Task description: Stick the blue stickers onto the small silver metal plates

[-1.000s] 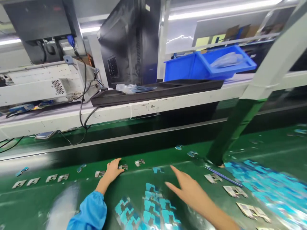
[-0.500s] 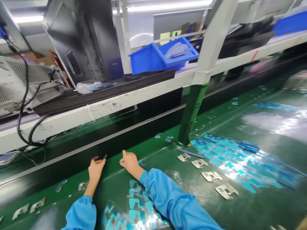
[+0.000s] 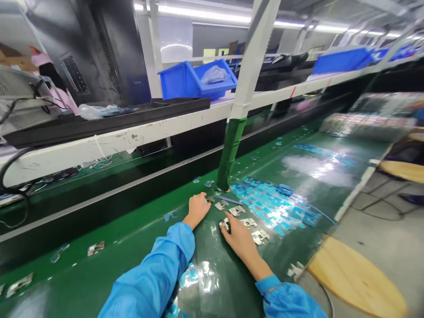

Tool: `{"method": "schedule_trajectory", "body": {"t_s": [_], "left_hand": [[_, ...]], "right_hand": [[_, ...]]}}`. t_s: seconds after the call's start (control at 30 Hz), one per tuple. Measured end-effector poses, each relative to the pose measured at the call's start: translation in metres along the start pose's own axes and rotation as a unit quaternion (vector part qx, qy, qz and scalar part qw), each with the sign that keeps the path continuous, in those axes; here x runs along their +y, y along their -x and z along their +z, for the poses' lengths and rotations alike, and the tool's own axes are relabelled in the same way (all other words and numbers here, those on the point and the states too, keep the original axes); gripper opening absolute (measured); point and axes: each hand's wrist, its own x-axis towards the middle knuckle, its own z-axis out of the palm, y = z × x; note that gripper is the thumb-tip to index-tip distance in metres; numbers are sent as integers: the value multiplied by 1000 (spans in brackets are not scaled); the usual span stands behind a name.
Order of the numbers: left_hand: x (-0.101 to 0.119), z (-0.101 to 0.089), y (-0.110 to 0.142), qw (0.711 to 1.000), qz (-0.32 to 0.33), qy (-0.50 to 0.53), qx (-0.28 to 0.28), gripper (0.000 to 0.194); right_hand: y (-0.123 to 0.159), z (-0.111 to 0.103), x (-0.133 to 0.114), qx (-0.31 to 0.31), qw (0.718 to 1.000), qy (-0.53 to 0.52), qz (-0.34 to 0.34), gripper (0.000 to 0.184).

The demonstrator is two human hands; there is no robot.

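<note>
My left hand (image 3: 198, 209) reaches to the green mat, its fingertips closed on a small silvery circuit board (image 3: 210, 200). That board is at the far end of a line of similar boards, beside a board (image 3: 221, 204) lying flat. Nearer to me, my right hand (image 3: 241, 238) pinches another small circuit board (image 3: 225, 224) between thumb and fingers, just left of the line. Part of each held board is hidden by fingers. Blue tweezers (image 3: 228, 200) lie just beyond the line. Blue sleeves cover both arms.
Many blue-filmed pieces (image 3: 271, 203) cover the green mat (image 3: 132, 265) to the right. A green-wrapped post (image 3: 230, 152) rises behind the hands. A shelf with blue bins (image 3: 180, 81) runs along the back. Wooden stools (image 3: 354, 278) stand at lower right.
Both hands have moved right, from the strip of mat near the back ledge to the line of boards. The camera view has swung right too, bringing the stools into sight.
</note>
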Motion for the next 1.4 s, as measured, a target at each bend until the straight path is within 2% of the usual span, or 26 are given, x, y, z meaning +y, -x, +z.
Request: {"method": "schedule_trajectory", "body": {"t_s": [0.1,0.17,0.27,0.37,0.43,0.5,0.6,0.77,0.9,1.0,1.07,1.17,1.23,1.3,1.4], "left_hand": [[-4,-7,9,999,23,-20,-22,35],[-10,-20,33,998,39,-26,-34,35],[-23,-40,98,993,80,-36,-74,36],[-39,-53,176,975,125,-100,-155,58],[-50,-57,217,970,111,-143,-165,63],[-59,-58,246,969,97,-166,-152,62],[-69,-61,267,970,92,-179,-139,63],[-82,-70,285,972,80,-180,-128,69],[-78,-92,317,974,76,-162,-140,80],[-68,-112,354,978,16,-174,-112,83],[-64,-116,381,976,-39,-198,-82,80],[-65,-109,411,964,-90,-243,-55,78],[-72,-104,421,957,-96,-271,-46,77],[-81,-104,426,953,-89,-285,-44,75],[-99,-116,429,956,-79,-280,-46,72]], "right_hand": [[1,6,-2,22,999,24,-21,42],[5,4,-6,24,999,36,-26,41],[22,-3,-15,14,997,49,-50,40],[50,-10,-29,-26,994,51,-92,39],[66,-13,-41,-43,992,54,-109,40],[77,-14,-52,-51,991,53,-114,40],[78,-12,-70,-69,988,49,-126,41],[60,-4,-94,-89,981,62,-160,39],[33,-1,-109,-94,976,63,-187,38],[12,0,-129,-122,972,18,-201,43],[3,1,-146,-194,952,-53,-230,49],[6,6,-168,-349,873,-163,-300,71],[16,11,-176,-411,826,-198,-330,87],[28,17,-177,-422,815,-212,-337,89],[40,23,-172,-399,825,-232,-326,78]]}}
